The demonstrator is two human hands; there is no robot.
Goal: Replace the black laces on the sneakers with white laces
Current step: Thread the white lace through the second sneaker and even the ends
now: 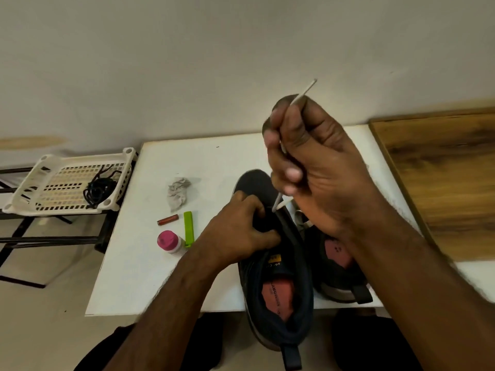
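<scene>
Sneaker (278,285) nearest the viewer was held on the white tabletop (150,263), gripped at its tongue by the left hand (241,231). Above the sneaker, a white lace (302,93) was pinched by right hand (316,167) fingers. Black laces (99,188) were seen in a basket (34,183) far left of it.

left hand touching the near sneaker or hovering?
Touching. The head view shows the left hand gripping the near sneaker at its eyelet area, fingers curled onto the dark upper with no gap.
</scene>
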